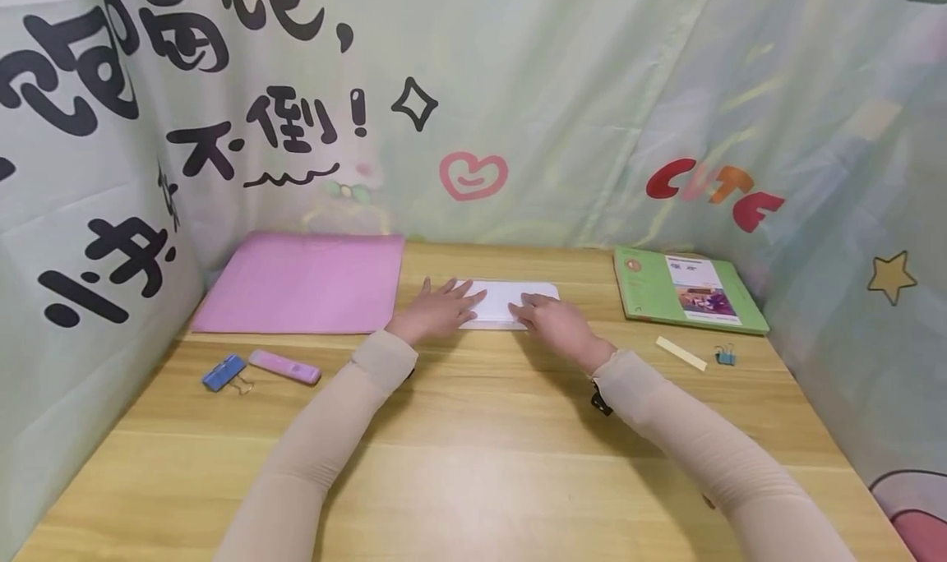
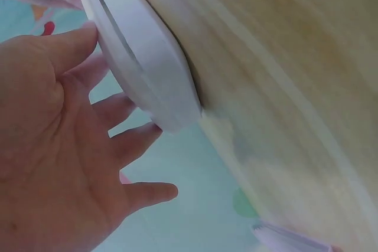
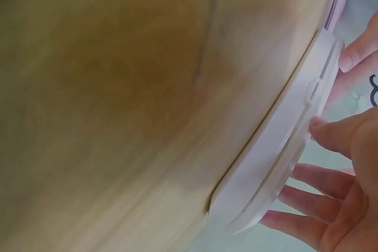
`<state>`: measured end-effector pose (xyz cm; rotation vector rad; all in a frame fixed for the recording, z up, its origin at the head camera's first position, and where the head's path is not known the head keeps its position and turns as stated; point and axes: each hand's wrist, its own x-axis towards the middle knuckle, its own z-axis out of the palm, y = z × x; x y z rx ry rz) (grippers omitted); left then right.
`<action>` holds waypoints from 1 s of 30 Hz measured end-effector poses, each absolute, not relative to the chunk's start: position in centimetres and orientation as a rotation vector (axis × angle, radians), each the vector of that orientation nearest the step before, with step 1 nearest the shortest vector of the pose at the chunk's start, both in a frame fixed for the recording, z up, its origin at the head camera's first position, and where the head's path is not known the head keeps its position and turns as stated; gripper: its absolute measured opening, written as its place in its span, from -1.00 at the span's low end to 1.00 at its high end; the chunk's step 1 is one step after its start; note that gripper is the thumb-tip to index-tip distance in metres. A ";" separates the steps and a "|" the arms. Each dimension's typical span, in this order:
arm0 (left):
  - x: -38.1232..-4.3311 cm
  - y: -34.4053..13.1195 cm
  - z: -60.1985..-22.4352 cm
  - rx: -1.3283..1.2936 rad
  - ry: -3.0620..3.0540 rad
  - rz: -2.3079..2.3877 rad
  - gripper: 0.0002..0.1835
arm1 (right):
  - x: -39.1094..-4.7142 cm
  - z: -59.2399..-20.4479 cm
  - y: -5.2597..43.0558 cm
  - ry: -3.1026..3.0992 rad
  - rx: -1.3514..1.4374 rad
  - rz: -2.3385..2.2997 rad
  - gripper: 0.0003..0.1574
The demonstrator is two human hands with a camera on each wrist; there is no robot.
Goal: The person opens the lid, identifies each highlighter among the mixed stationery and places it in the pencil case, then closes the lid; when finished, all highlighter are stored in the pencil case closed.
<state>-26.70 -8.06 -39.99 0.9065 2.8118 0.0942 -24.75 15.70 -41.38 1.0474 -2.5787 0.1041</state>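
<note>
A white flat case [image 1: 497, 301] with rounded corners lies on the wooden table in front of me. The left wrist view shows a long narrow slot along the side of the case [image 2: 139, 45]. My left hand [image 1: 438, 309] rests on its left end with fingers spread, the thumb and fingertips against the top face. On the right end lies my right hand [image 1: 560, 325], its fingers extended over the top. In the right wrist view the right hand's [image 3: 345, 193] thumb and fingertips touch the upper face, and a small catch shows midway along the side.
At left lies a pink folder [image 1: 307, 287], with a blue binder clip [image 1: 224, 373] and a pink-purple stick-shaped item [image 1: 284, 367] before it. A green book [image 1: 651, 295], a cream strip [image 1: 681, 353] and a small teal binder clip [image 1: 726, 355] are at right. Printed cloth [image 1: 562, 118] encloses the table's back and sides.
</note>
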 end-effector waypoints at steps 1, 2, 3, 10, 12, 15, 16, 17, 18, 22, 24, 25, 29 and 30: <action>-26.8 -8.0 -40.0 0.907 2.817 0.093 -0.47 | -24.7 -41.3 15.7 -2.585 1.040 0.103 -0.60; -26.8 -8.0 -40.0 0.908 2.825 0.088 -0.47 | -24.7 -41.3 15.6 -2.589 1.032 0.095 -0.60; -26.9 -8.0 -40.0 0.909 2.831 0.083 -0.47 | -24.7 -41.2 15.6 -2.592 1.026 0.091 -0.60; -27.6 -7.9 -40.5 0.901 2.853 0.055 -0.46 | -25.0 -41.1 15.4 -2.592 1.000 0.063 -0.60; -27.6 -8.0 -40.9 0.905 2.865 0.035 -0.45 | -24.9 -41.3 15.3 -2.616 0.994 0.084 -0.60; -27.3 -7.9 -41.4 0.849 2.898 0.041 -0.36 | -24.6 -41.7 15.1 -2.700 0.948 0.104 -0.44; -27.2 -7.9 -41.4 0.817 2.913 0.040 -0.30 | -24.5 -41.8 15.0 -2.743 0.923 0.112 -0.32; -27.0 -7.7 -41.4 0.769 2.932 0.034 -0.24 | -24.3 -41.8 14.9 -2.784 0.895 0.112 -0.19; -26.8 -7.6 -41.2 0.720 2.952 0.020 -0.17 | -24.3 -41.8 14.9 -2.826 0.862 0.112 -0.08; -26.1 -7.0 -40.3 0.566 3.025 -0.059 0.03 | -24.3 -41.6 14.5 -2.923 0.760 0.103 0.23; -25.9 -6.7 -39.9 0.524 3.050 -0.075 0.07 | -24.4 -41.5 14.3 -2.933 0.732 0.114 0.28; -25.8 -6.6 -39.7 0.508 3.062 -0.080 0.08 | -24.4 -41.4 14.2 -2.934 0.722 0.116 0.30; -25.4 -6.4 -39.3 0.461 3.070 -0.099 0.08 | -24.3 -41.2 13.9 -2.938 0.716 0.119 0.34; -25.3 -6.4 -39.2 0.455 3.068 -0.103 0.08 | -24.2 -41.1 13.9 -2.939 0.717 0.110 0.34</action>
